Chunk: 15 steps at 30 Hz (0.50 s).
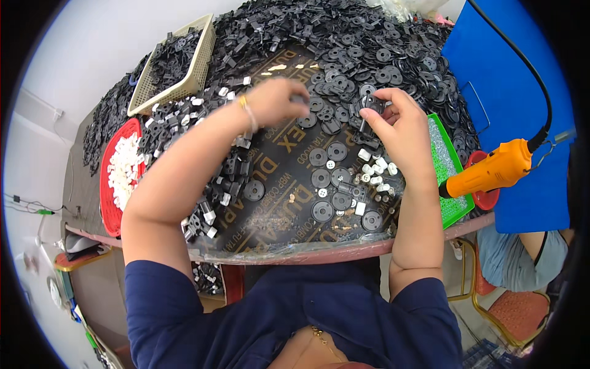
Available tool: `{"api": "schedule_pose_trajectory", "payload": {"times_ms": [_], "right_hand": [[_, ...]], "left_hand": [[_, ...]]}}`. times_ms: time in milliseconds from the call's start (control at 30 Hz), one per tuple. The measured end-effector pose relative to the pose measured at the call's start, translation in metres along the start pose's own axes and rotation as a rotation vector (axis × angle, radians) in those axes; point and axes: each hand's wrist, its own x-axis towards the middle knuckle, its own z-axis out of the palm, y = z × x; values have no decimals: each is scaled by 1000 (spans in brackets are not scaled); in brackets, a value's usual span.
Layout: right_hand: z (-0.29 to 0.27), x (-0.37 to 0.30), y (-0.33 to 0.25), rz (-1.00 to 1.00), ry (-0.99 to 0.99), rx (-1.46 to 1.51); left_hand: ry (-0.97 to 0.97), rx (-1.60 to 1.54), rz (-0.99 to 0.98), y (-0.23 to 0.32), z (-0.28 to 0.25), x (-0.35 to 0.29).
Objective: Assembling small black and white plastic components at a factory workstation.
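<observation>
My right hand [399,126] pinches a black plastic part [372,103] between thumb and fingers, above the heap of black discs [384,55]. Part of it is hidden by the fingers. My left hand [276,103] is smeared by motion over the middle of the table, beside the near edge of the discs. Something dark shows at its fingertips, but whether it is held I cannot tell. Below, between my forearms, several loose black discs [321,211] lie on the table with white plastic caps [376,169] and small white button-like pieces [322,193].
An orange electric screwdriver [488,168] hangs at the right by a blue board [473,67], over a green tray [452,212] and a red bowl [485,198]. At left stand a red basket [106,184] of white pieces and a cream basket [195,71]. Black parts [258,34] heap the far side.
</observation>
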Motion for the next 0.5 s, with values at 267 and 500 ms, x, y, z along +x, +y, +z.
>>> {"api": "schedule_pose_trajectory", "payload": {"times_ms": [267,500], "right_hand": [[18,-5,-7,-55,-104,48],[48,-22,-21,-121,-507,479]], "left_hand": [[251,76,114,20,66,-97],[368,-983,-59,47,70,-117]]}}
